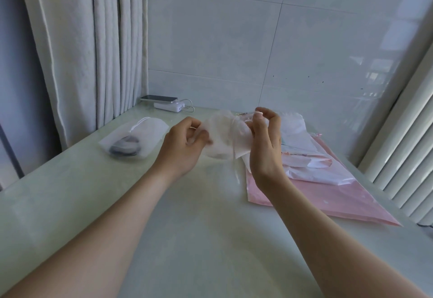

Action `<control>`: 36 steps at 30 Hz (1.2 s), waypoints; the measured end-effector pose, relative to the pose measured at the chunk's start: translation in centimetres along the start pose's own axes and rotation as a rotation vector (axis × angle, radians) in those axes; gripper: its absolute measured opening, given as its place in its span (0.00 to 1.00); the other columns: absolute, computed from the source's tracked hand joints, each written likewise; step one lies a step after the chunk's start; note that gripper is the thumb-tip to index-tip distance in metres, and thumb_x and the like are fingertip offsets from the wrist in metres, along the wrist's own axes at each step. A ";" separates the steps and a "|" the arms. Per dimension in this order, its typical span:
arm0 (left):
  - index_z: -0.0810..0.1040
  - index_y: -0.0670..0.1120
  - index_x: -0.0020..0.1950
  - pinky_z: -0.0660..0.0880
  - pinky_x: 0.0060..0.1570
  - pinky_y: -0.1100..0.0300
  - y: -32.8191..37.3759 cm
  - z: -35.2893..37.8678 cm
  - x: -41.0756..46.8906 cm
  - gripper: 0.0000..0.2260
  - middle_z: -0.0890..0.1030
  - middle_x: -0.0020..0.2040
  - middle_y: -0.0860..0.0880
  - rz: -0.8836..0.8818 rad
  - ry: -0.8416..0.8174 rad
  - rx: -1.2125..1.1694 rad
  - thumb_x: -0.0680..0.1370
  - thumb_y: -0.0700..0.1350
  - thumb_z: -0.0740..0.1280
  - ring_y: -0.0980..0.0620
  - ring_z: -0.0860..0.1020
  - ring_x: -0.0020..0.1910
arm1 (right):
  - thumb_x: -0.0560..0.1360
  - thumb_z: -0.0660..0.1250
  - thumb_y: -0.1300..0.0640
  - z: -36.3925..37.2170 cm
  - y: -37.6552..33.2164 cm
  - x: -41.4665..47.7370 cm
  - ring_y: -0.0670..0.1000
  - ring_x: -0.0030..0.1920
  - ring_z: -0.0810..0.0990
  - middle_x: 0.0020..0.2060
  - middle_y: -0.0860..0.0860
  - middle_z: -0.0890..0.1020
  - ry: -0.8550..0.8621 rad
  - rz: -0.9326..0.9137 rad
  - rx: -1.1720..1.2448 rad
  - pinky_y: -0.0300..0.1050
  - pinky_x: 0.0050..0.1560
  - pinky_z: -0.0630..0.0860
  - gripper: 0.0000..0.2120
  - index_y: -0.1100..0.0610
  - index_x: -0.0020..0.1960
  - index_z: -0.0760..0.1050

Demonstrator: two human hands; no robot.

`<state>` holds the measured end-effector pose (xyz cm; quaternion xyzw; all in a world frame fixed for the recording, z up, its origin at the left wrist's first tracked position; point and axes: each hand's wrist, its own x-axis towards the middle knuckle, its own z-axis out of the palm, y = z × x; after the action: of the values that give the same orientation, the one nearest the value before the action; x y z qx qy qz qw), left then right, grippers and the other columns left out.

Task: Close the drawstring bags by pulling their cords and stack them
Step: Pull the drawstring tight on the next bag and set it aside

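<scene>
Above the middle of the table I hold a sheer white drawstring bag (221, 137) between both hands. My left hand (181, 146) grips its left side with curled fingers. My right hand (266, 143) pinches the gathered neck on the right, thumb and fingers curled. A thin white cord (236, 166) hangs down from the neck. A second white drawstring bag (134, 139) lies flat on the table at the left, its neck drawn in and a dark object inside.
A pile of white bags (302, 147) lies on a pink plastic sleeve (332, 194) at the right. A phone (159, 98) rests on a white power bank (169, 106) at the back wall. Curtains hang left, a radiator stands right.
</scene>
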<state>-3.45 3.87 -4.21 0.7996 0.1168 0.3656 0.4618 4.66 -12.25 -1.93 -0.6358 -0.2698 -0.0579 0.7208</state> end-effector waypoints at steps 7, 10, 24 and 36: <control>0.77 0.48 0.52 0.75 0.34 0.55 0.2 -0.9 0.5 0.07 0.85 0.37 0.49 0.030 0.157 -0.021 0.85 0.51 0.65 0.47 0.81 0.31 | 0.79 0.64 0.51 1.0 0.6 -0.7 0.51 0.34 0.70 0.33 0.49 0.73 -0.117 -0.009 -0.120 0.48 0.37 0.67 0.12 0.58 0.43 0.73; 0.79 0.50 0.51 0.71 0.38 0.53 -0.6 -1.7 0.8 0.07 0.81 0.34 0.52 0.048 0.251 0.168 0.84 0.52 0.66 0.45 0.78 0.37 | 0.80 0.67 0.54 1.9 1.1 -0.9 0.45 0.28 0.65 0.27 0.46 0.71 -0.119 -0.012 -0.249 0.40 0.30 0.63 0.12 0.60 0.41 0.78; 0.73 0.47 0.50 0.65 0.46 0.52 -2.7 -6.9 1.4 0.06 0.78 0.44 0.48 -0.210 0.749 0.409 0.76 0.37 0.63 0.38 0.77 0.50 | 0.79 0.67 0.60 10.0 2.6 -0.1 0.53 0.35 0.86 0.35 0.51 0.86 -0.340 0.071 -0.387 0.51 0.37 0.80 0.11 0.51 0.60 0.71; 0.86 0.54 0.51 0.62 0.68 0.45 -5.1 -8.5 1.5 0.15 0.76 0.68 0.49 -0.324 0.496 0.615 0.72 0.34 0.71 0.38 0.66 0.69 | 0.78 0.56 0.67 18.6 5.0 0.5 0.55 0.45 0.87 0.41 0.52 0.85 -0.416 0.091 -0.378 0.56 0.53 0.83 0.20 0.53 0.59 0.82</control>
<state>-7.50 12.94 -5.08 0.7593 0.4519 0.4178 0.2114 1.38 6.42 -5.30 -0.7688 -0.3673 0.0568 0.5204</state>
